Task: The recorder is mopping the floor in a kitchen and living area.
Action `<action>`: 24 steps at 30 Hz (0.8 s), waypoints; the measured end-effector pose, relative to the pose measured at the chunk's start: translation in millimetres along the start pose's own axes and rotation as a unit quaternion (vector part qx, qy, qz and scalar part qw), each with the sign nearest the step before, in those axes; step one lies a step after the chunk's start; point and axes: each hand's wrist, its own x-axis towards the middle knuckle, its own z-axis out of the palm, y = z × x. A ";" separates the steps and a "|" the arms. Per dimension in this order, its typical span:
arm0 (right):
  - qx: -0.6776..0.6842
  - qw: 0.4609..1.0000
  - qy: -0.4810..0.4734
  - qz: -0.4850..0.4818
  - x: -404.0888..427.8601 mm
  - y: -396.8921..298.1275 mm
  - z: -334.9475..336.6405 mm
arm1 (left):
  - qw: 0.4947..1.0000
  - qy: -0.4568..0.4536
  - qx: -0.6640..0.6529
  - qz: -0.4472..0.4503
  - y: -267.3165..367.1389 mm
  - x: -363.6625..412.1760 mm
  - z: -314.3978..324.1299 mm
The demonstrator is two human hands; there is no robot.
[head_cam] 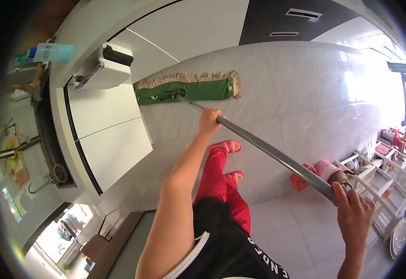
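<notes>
A flat dust mop with a green cloth back and cream fringe (pixel 203 89) lies on the tiled floor beside the white cabinets. Its grey metal pole (pixel 272 149) runs diagonally from the mop head towards the lower right. My left hand (pixel 210 120) is closed around the pole's lower part, not far above the mop head. Near the upper end of the pole, my right hand (pixel 353 205) grips it. My feet, in red sandals (pixel 229 146), stand on the floor below my left hand.
At left are a counter with a dark sink (pixel 60 173) and white cabinet doors (pixel 108 136). A white bin (pixel 114 69) hangs at the cabinet front. To the right stand a white shelf rack (pixel 363 174), a pink-and-white container (pixel 325 169) and a red plastic item (pixel 299 182).
</notes>
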 end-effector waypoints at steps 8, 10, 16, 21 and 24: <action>-0.061 0.996 0.019 -0.058 -38.8 36.3 -19.8 | 0.994 0.053 -0.010 -0.096 77.6 -68.4 40.7; -0.072 0.994 0.020 -0.078 -48.9 38.9 -25.6 | 0.990 0.049 -0.008 -0.130 93.3 -92.4 51.3; -0.090 0.993 -0.039 -0.059 -104.5 38.6 -30.5 | 0.993 0.015 -0.018 -0.115 135.2 -153.7 61.0; -0.100 0.995 -0.021 0.011 -191.1 50.5 -26.9 | 0.995 -0.054 -0.016 -0.077 189.4 -163.6 50.4; -0.097 0.990 -0.019 0.100 -240.6 51.2 -20.9 | 0.993 -0.109 -0.029 -0.032 209.9 -161.6 52.1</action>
